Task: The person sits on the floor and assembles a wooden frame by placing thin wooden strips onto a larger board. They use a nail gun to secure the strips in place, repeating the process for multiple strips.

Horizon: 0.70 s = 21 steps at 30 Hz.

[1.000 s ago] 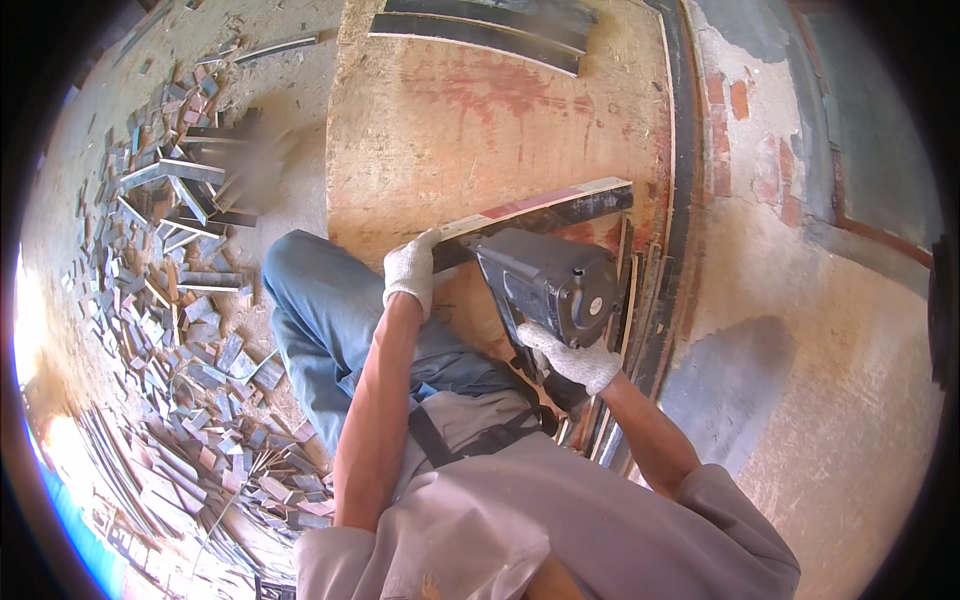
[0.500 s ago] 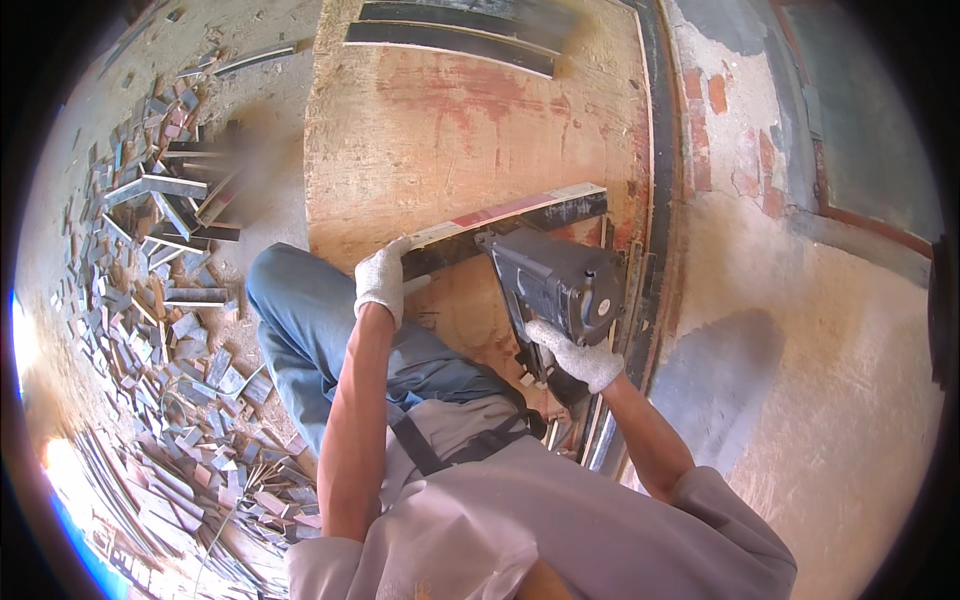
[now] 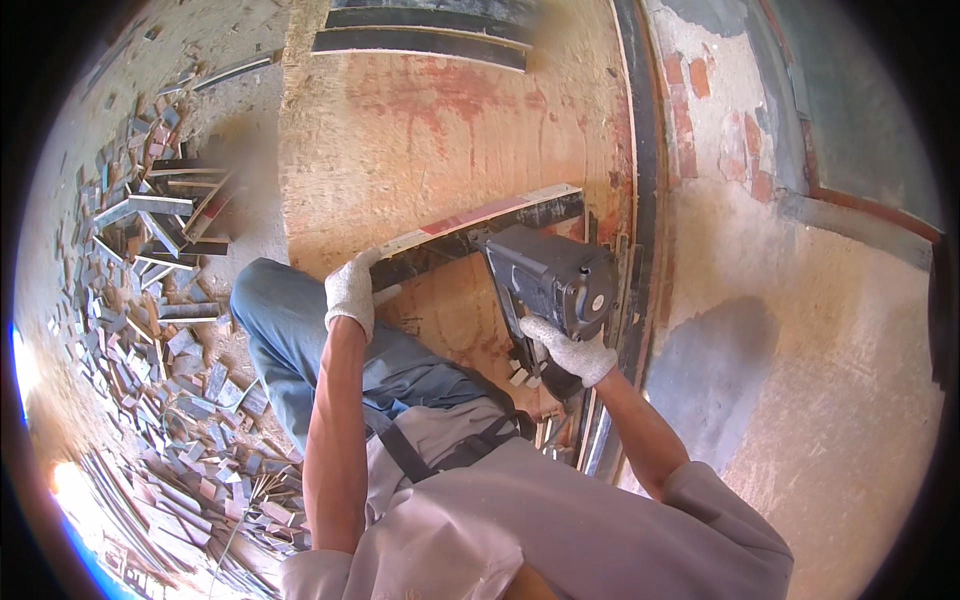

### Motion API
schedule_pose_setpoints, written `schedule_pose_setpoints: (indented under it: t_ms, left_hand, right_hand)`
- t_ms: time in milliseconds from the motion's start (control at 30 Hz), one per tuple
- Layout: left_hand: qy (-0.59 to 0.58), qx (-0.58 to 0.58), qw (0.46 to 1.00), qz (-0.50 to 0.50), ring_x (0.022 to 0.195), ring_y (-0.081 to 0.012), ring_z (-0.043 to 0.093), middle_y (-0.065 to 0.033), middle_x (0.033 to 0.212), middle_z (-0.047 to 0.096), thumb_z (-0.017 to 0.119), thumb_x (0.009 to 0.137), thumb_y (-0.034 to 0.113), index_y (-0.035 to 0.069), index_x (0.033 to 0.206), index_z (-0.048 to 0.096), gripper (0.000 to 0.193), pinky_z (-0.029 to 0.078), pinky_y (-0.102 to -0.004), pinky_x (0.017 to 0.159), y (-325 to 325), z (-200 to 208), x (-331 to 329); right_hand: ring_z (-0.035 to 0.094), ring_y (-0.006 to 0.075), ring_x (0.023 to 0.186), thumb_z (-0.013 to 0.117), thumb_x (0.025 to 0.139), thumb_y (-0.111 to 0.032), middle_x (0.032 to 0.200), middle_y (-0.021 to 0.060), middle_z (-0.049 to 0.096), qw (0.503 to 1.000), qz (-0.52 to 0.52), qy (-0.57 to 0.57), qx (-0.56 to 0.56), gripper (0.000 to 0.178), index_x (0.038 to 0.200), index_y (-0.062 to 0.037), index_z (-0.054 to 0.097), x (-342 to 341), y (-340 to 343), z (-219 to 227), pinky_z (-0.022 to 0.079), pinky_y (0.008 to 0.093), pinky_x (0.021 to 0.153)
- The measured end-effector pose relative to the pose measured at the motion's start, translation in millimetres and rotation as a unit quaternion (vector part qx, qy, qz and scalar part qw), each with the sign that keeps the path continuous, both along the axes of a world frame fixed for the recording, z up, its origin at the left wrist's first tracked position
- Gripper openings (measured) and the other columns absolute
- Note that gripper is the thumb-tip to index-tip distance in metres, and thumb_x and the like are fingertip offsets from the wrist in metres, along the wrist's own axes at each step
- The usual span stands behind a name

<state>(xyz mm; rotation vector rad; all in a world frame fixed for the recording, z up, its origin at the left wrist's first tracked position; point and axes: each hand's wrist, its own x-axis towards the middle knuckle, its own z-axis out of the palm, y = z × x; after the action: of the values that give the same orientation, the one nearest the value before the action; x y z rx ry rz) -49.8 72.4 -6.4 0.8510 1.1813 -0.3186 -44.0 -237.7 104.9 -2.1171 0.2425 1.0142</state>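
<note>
A long plywood strip (image 3: 530, 205), black-faced with a pale, red-stained edge, lies aslant across a large wooden panel (image 3: 420, 150). My left hand (image 3: 350, 294), in a whitish knit glove, is closed around its left end, just above my bent knee. In my gloved right hand (image 3: 572, 354) is the handle of a black nail gun (image 3: 540, 268). The gun's nose is at the near side of the strip, around its middle; whether it touches the strip I cannot tell. The gun's body hides part of the panel's right side.
More dark strips (image 3: 420, 45) lie at the panel's far end. Heaped offcuts (image 3: 190, 380) cover the floor on the left, with long thin slats (image 3: 150, 500) nearer me. Along the right runs a dark edge rail (image 3: 645, 120), beside a wall (image 3: 735, 90) with peeling plaster and bare brick.
The whole view has shifted, so the scene sits a little further left. Relative to the strip, the nail gun has moved slightly right. My left hand keeps its hold on the strip's end.
</note>
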Motion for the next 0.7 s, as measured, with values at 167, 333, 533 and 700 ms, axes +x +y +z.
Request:
schedule_pose_setpoints:
  t_ms: [167,333,533,700]
  left_hand:
    - [-0.009,0.005,1.0,-0.004,0.098,-0.0252,0.068,-0.0131,0.112,0.068,0.066,0.095,0.021,-0.001,0.119,0.066,0.032,0.065,-0.0387,0.071,-1.6,-1.0,1.3]
    - [0.0,0.014,1.0,0.001,0.096,-0.0248,0.067,-0.013,0.11,0.068,0.067,0.095,0.021,-0.001,0.117,0.067,0.032,0.065,-0.0387,0.07,-1.5,5.4,4.6]
    - [-0.069,0.121,0.99,-0.015,0.091,-0.0227,0.067,-0.0122,0.106,0.069,0.07,0.093,0.021,-0.002,0.113,0.069,0.031,0.064,-0.0359,0.073,35.9,1.9,-2.6]
    - [-0.111,0.193,0.974,-0.045,0.096,-0.0211,0.069,-0.0124,0.108,0.07,0.068,0.098,0.016,-0.006,0.115,0.069,0.028,0.061,-0.0319,0.084,100.5,-23.3,-24.4]
  right_hand:
    - [0.067,0.0239,0.1,0.075,0.093,-0.037,0.109,0.0076,0.073,0.988,0.045,-0.149,0.019,0.041,0.12,-0.0067,0.068,-9.3,-17.7,-22.6,0.052,0.0414,0.09]
    - [0.067,0.0245,0.1,0.073,0.094,-0.038,0.109,0.0075,0.072,1.0,0.013,-0.004,-0.023,0.041,0.122,-0.0079,0.068,5.0,-6.6,2.2,0.052,0.0421,0.089]
    - [0.067,0.0234,0.097,0.073,0.096,-0.031,0.109,0.0065,0.073,0.994,0.01,-0.112,-0.006,0.036,0.123,-0.0085,0.068,-17.0,-16.4,5.6,0.053,0.0414,0.085]
    - [0.057,0.0116,0.053,0.07,0.097,-0.029,0.063,-0.0001,0.062,0.987,-0.157,0.034,0.03,0.023,0.086,-0.0088,0.07,-16.2,-27.4,-1.8,0.046,0.0309,0.054]
